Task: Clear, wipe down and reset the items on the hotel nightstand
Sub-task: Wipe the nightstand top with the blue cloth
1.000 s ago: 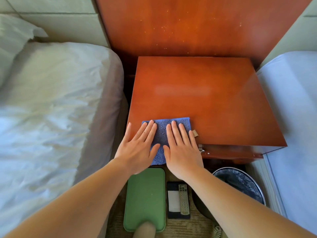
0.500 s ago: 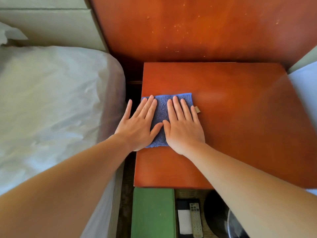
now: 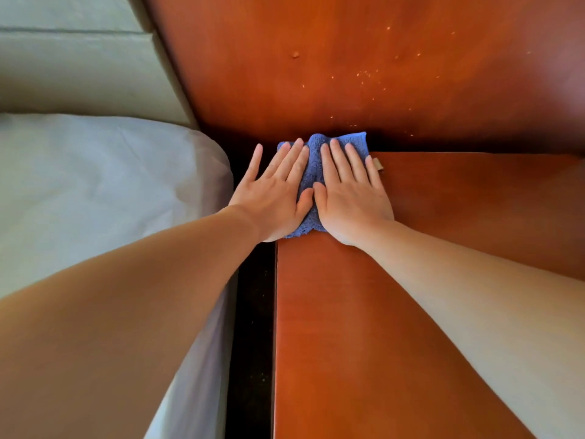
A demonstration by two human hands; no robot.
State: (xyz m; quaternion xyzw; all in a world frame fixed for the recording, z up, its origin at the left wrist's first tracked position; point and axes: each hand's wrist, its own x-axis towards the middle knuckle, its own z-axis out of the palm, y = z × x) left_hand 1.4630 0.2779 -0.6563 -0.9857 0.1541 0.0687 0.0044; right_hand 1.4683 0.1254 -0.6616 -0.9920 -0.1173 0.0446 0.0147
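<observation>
Nightstand [image 3: 411,312] | blue microfibre cloth [image 3: 311,175] lies at its back left corner, bunched against the wooden wall panel [image 3: 348,74] | left hand [image 3: 272,198] and right hand [image 3: 351,198] press it flat-fingered, side by side.

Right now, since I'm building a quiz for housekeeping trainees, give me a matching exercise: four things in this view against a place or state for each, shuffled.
Things
1. blue terry cloth
2. white bed sheet
3. red-brown wooden wall panel
4. glossy red-brown nightstand top

Places or states
A. dotted with pale specks
B. left of the dark gap
C. pressed under the left hand and right hand
D. right of the dark gap

Pairs: 1-C, 2-B, 3-A, 4-D.
</observation>
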